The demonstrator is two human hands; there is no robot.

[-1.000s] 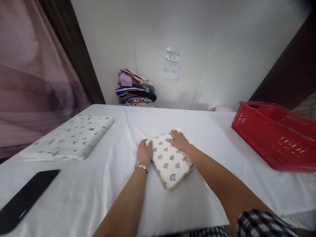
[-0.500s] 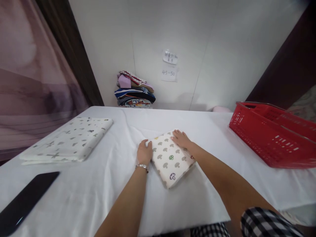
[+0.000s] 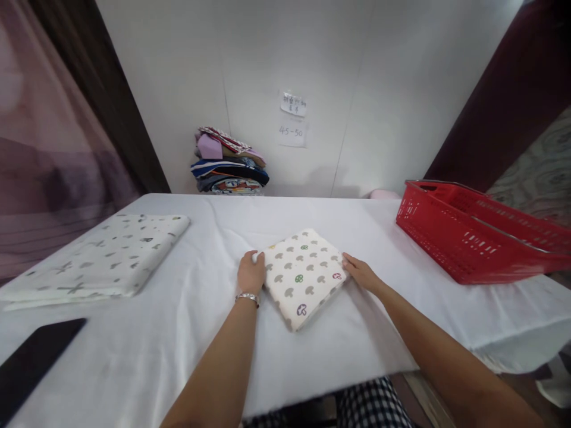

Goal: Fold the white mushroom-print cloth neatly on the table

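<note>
A folded white cloth printed with small mushrooms [image 3: 303, 276] lies in the middle of the white-covered table [image 3: 178, 339]. My left hand [image 3: 250, 274], with a bracelet at the wrist, rests against the cloth's left corner. My right hand [image 3: 361, 274] touches the cloth's right corner, fingers flat on the table. Neither hand lifts the cloth.
A larger folded white cloth with grey prints [image 3: 98, 258] lies at the table's left. A black phone [image 3: 31, 365] sits near the front left edge. A red plastic basket [image 3: 473, 235] stands at the right. A pile of folded clothes [image 3: 229, 163] rests against the back wall.
My right hand slid off the top of the mushroom cloth to its right corner. The view has turned a little to the right.
</note>
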